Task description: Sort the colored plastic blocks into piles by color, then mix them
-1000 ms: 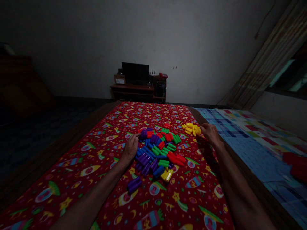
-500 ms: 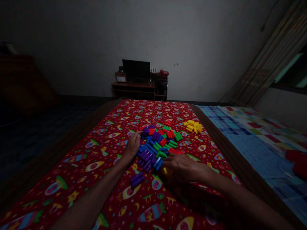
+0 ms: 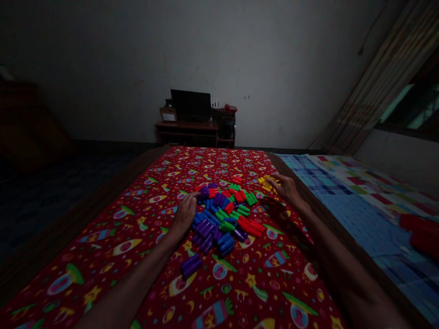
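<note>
A heap of plastic building blocks in purple, blue, green and red lies on the red patterned cloth; a purple block and a red block are among them. My left hand rests at the heap's left edge, fingers stretched out, the tips by a dark purple block. Farther off to the right, my right hand is over a small pile of yellow blocks, its fingers curled round a yellow block. The fingers partly cover that pile. One purple block lies apart, nearer to me.
The red patterned cloth covers the surface, with a brown border along both sides. At its far end stands a low desk with a monitor. Blue checked bedding spreads on the right, below a curtain.
My right hand has moved from the near right of the heap out to the yellow pile, taking a yellow block with it. My left hand stays beside the heap. The view has shifted slightly.
</note>
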`<state>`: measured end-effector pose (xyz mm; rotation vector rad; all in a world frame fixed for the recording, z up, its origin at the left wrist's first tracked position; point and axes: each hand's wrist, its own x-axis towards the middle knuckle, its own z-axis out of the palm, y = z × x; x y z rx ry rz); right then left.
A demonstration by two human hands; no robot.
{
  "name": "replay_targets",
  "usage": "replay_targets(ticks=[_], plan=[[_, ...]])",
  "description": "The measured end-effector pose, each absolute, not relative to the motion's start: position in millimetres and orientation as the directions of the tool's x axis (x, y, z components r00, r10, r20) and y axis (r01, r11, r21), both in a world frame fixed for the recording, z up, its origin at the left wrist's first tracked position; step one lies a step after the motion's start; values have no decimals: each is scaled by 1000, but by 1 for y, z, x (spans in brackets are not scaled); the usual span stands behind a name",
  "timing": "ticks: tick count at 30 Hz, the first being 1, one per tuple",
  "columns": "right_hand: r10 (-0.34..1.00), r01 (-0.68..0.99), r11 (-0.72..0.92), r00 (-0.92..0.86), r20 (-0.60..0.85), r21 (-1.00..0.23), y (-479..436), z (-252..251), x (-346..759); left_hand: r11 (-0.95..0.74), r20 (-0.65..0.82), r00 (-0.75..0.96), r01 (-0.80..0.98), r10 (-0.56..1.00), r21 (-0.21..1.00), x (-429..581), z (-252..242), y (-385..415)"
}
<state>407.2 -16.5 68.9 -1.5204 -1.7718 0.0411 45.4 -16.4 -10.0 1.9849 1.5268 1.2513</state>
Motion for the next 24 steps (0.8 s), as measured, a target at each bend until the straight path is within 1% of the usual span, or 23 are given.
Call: replay_targets(ticks=[2, 6, 9, 13, 15, 16, 18, 20, 22, 24], plan=[[844, 863, 208, 80, 530, -460, 7, 59, 426, -364, 429, 40, 603, 902, 710, 45, -9, -17], [867, 926, 116, 82, 491, -360, 31, 38, 449, -358, 424, 38, 607, 905, 709, 45, -7, -18], [849, 933, 75, 126, 514, -352, 34, 35, 456, -352, 421, 30, 603, 907, 716, 45, -7, -18], [792, 876, 146, 175, 585, -459, 22, 44, 446, -354, 428, 20, 598, 904, 720, 45, -9, -17], [806, 834, 217, 140, 575, -507, 7, 44, 427, -361, 434, 20, 593, 901, 720, 45, -10, -16], [827, 810, 265, 88, 555, -524, -2, 42, 414, -364, 437, 20, 590, 899, 721, 45, -10, -15], [864, 743, 386, -84, 496, -547, -18, 31, 388, -372, 441, 27, 583, 897, 722, 44, -11, -15], [853, 681, 483, -226, 470, -550, -26, 17, 365, -374, 443, 23, 575, 896, 728, 44, -11, -15], [856, 663, 492, -253, 450, -564, -24, 4, 348, -363, 433, 9, 560, 901, 744, 45, -11, -15], [892, 667, 430, -213, 398, -608, -15, -5, 336, -338, 407, -12, 534, 913, 775, 46, -11, -16]])
